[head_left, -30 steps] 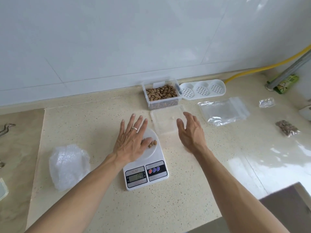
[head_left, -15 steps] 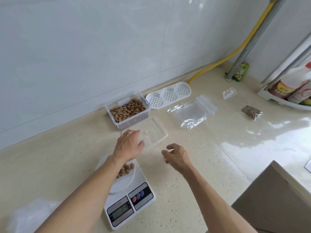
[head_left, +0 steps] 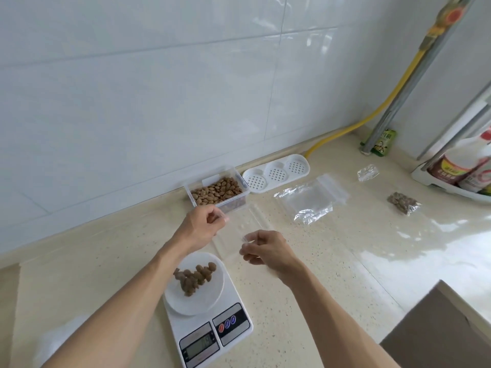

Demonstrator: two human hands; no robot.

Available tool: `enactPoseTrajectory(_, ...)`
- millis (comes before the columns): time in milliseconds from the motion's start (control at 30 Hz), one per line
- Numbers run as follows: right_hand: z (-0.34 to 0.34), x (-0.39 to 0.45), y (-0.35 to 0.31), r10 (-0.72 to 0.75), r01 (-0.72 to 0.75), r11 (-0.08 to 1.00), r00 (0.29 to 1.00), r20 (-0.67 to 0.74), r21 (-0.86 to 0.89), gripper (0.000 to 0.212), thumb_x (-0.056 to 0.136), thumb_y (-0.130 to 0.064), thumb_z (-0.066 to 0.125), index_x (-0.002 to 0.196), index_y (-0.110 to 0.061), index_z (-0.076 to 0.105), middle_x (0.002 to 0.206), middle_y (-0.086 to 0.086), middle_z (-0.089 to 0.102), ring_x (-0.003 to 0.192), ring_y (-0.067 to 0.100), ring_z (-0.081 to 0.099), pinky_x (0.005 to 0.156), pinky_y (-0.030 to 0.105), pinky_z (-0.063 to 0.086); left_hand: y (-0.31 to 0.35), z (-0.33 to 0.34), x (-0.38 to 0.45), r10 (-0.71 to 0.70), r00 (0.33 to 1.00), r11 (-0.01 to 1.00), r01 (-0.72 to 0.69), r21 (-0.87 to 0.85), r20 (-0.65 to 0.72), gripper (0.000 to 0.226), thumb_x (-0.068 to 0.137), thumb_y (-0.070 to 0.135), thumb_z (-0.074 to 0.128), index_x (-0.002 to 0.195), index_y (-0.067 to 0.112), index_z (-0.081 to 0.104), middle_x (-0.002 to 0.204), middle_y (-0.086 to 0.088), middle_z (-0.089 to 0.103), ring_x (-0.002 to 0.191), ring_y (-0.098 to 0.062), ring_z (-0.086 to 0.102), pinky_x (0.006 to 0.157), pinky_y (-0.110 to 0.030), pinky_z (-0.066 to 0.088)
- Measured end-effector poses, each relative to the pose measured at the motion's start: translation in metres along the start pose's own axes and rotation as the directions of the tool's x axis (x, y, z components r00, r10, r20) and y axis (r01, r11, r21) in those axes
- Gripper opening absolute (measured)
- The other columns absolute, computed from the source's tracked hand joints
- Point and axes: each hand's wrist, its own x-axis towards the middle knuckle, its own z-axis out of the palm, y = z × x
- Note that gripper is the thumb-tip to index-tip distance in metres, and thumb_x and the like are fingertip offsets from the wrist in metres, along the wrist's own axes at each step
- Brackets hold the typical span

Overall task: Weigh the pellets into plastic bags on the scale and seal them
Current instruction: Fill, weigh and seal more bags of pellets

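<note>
A white digital scale point(head_left: 229, 309) stands near the counter's front, with a small heap of brown pellets point(head_left: 196, 278) on its round pan. Behind it, by the wall, an open clear box point(head_left: 240, 191) holds more pellets. Between the box and the scale is a flat clear plastic lid point(head_left: 253, 217). My left hand point(head_left: 202, 225) pinches its far left corner, fingers curled. My right hand point(head_left: 265, 249) pinches its near edge. A stack of clear zip bags point(head_left: 310, 200) lies to the right. A bag filled with pellets point(head_left: 402, 203) lies further right.
A white perforated tray point(head_left: 276, 172) sits against the wall. A small crumpled clear bag point(head_left: 368, 172), a green packet point(head_left: 382, 143) and a rack of bottles point(head_left: 462, 166) are at the far right. A brown box corner point(head_left: 438, 330) juts in at the lower right.
My left hand left the scale pan and both hands moved to the clear lid, closing on its edges. The view swung left and closer; the pellet heap now shows uncovered.
</note>
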Motion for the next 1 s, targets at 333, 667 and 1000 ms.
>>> enactPoseTrajectory(333,0.000,-0.033,-0.058,-0.209,0.207,0.948,0.978,-0.016,0.241,0.018,0.091,-0.021,0.069,0.088,-0.004,0.067,0.076,0.005,0.069,0.069,0.015,0.061,0.072,0.029,0.052,0.041,-0.034,-0.044,0.095,0.979,0.899,-0.163,-0.407,-0.182,0.022,0.093,0.007,0.060,0.072,0.007,0.064,0.064,-0.001,0.063,0.060,-0.011,0.058,0.064,-0.022,0.051)
enactPoseTrajectory(667,0.004,-0.066,-0.088,-0.403,0.408,0.913,0.901,-0.160,-0.004,0.021,0.096,-0.015,0.060,0.080,-0.004,0.067,0.069,0.003,0.065,0.065,0.011,0.057,0.062,0.022,0.048,0.070,-0.047,-0.068,0.168,0.963,0.871,-0.245,-0.425,-0.210,0.024,0.092,0.011,0.063,0.069,0.009,0.065,0.061,-0.001,0.062,0.062,-0.015,0.058,0.068,-0.032,0.051)
enactPoseTrajectory(1000,0.007,-0.083,-0.106,-0.510,0.476,0.855,0.843,-0.172,-0.206,0.022,0.092,-0.020,0.068,0.072,-0.009,0.069,0.064,0.003,0.065,0.057,0.010,0.054,0.061,0.031,0.048,0.094,-0.044,-0.084,0.299,0.944,0.862,-0.331,-0.383,-0.141,0.025,0.092,0.014,0.064,0.074,0.027,0.075,0.064,-0.001,0.064,0.063,-0.014,0.056,0.063,-0.029,0.048)
